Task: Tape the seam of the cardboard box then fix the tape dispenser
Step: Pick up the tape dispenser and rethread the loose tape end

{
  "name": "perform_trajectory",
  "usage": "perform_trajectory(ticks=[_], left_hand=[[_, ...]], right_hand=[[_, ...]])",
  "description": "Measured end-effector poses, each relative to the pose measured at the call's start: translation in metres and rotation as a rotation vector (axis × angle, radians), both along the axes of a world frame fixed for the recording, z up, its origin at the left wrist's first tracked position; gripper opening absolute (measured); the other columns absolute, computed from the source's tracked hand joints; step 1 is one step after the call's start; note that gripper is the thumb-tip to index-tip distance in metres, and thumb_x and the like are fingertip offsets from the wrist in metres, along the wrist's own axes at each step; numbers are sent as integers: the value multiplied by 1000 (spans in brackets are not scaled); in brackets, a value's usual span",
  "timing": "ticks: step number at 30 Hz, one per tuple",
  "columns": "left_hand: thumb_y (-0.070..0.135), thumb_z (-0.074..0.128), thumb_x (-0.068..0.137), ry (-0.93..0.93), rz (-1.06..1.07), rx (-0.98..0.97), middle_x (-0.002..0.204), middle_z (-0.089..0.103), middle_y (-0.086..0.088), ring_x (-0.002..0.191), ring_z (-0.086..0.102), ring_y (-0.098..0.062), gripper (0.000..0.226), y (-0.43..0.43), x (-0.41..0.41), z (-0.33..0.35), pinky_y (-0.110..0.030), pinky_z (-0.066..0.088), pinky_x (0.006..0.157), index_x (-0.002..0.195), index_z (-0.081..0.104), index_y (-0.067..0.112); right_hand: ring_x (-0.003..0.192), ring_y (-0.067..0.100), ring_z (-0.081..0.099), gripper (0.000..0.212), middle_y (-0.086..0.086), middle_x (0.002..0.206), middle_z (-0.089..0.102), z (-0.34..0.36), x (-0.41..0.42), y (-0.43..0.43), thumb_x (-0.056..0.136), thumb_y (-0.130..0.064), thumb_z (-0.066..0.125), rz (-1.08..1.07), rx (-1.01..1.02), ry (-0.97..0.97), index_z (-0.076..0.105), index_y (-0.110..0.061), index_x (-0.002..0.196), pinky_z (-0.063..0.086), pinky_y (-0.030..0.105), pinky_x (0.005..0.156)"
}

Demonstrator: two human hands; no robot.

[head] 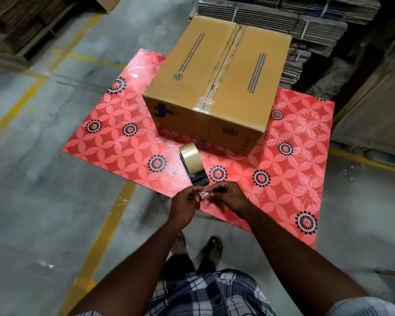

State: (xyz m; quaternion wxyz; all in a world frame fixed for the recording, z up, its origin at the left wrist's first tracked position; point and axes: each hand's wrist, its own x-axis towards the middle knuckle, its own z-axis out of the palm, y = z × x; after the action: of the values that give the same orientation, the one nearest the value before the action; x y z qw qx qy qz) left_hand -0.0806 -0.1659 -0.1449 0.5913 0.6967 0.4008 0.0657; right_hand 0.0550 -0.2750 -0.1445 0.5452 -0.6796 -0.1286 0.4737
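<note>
Taped box (pixel 217 83) set at far edge of surface (pixel 128 142). Tape dispenser (pixel 193 165) near front edge; tape end (pixel 203 194) pinched by left hand (pixel 185 205) and right hand (pixel 229 196) fingers.

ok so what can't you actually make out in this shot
Head view only:
- Print on the cardboard box top: too small to read.
- Tape end between left hand and right hand: fingers cover it and it is clear.
- Tape dispenser cutter: hidden behind the hands.
- Box's far side: faces away.
</note>
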Motion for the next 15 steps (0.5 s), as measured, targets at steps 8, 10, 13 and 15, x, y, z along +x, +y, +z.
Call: perform_trajectory(ticks=[8,10,13,15], left_hand=[[9,73,84,-58,78,25,82,75,6,71,70,-1,14,-5,4,-4,-22,57,67,92,75,21],[15,72,86,-59,83,23,81,76,5,71,71,-6,10,-7,4,-5,-25,58,66,92,76,21],[27,70,87,-13,78,78,84,76,8,78,71,-7,10,-7,3,-9,-26,57,72,94,77,25],[33,67,89,39,84,114,86,76,9,82,69,-6,14,-7,4,-9,-24,53,74,95,77,25]], right_hand=[[66,23,69,21,12,82,75,4,0,-1,78,10,70,-47,79,79,72,1,97,59,30,64],[69,27,69,26,22,89,74,4,1,0,79,7,71,-39,75,57,72,-6,102,60,35,68],[60,21,67,26,25,86,71,5,2,1,81,3,71,-17,38,52,68,0,107,59,29,62],[55,17,65,23,18,78,71,6,2,3,83,1,71,-3,12,59,68,5,105,57,27,57]])
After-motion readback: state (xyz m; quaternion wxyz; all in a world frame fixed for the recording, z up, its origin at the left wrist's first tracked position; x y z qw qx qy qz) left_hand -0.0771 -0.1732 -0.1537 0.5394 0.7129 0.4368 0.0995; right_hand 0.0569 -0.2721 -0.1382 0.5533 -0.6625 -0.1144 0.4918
